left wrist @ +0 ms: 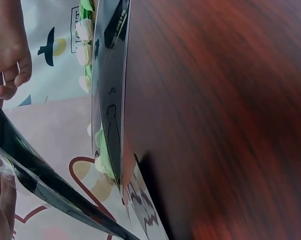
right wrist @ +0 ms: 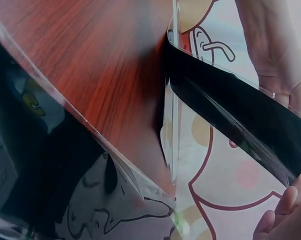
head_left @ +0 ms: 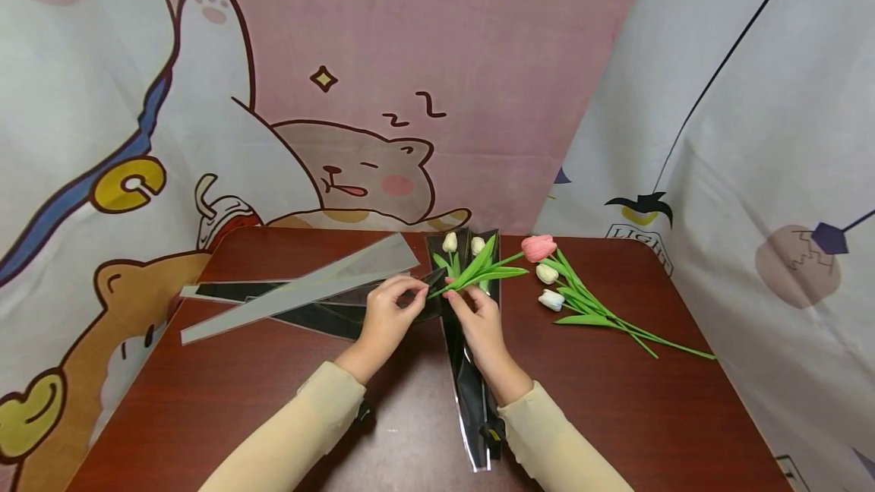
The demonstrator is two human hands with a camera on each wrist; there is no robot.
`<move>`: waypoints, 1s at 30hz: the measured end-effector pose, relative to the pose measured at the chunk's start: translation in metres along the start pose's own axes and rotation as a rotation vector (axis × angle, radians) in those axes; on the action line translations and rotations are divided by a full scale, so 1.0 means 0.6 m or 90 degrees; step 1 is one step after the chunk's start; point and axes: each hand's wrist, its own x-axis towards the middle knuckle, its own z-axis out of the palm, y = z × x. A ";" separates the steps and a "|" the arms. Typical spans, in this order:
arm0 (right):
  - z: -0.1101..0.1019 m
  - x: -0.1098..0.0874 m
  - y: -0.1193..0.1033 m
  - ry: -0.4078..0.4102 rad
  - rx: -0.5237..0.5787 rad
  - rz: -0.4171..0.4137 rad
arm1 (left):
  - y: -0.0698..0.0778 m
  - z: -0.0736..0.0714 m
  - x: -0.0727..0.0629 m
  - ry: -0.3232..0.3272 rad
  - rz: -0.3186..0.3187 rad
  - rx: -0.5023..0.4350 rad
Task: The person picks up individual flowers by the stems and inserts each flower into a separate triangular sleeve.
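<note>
Over the middle of the table, my right hand (head_left: 481, 325) pinches the green stem of a pink tulip (head_left: 539, 247); its bloom points right and its leaves spread over other flowers. My left hand (head_left: 391, 313) pinches a clear-and-black flower sleeve (right wrist: 240, 115) at its open end. The stem's lower end reaches the left fingertips, beside the sleeve's mouth. Beneath the right hand lie black sleeves (head_left: 459, 370) running toward the front, with two white tulips (head_left: 450, 242) showing at their far end. In the right wrist view the held sleeve slants between both hands.
Right of the hands lie several loose tulips, a white one (head_left: 551, 300) among them, stems (head_left: 636, 329) toward the right edge. More flat sleeves (head_left: 301, 291) overlap on the left, a greyish one on top. A patterned cloth (head_left: 478, 59) hangs behind the brown table (head_left: 581, 416).
</note>
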 end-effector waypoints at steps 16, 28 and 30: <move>-0.005 0.013 0.036 0.036 0.056 -0.064 | 0.001 -0.002 0.000 -0.018 -0.015 -0.002; -0.036 0.018 0.023 0.085 0.100 -0.097 | 0.001 -0.004 -0.001 -0.010 0.006 0.009; -0.043 0.022 0.020 0.094 0.142 -0.074 | 0.001 -0.004 -0.002 -0.015 0.003 0.004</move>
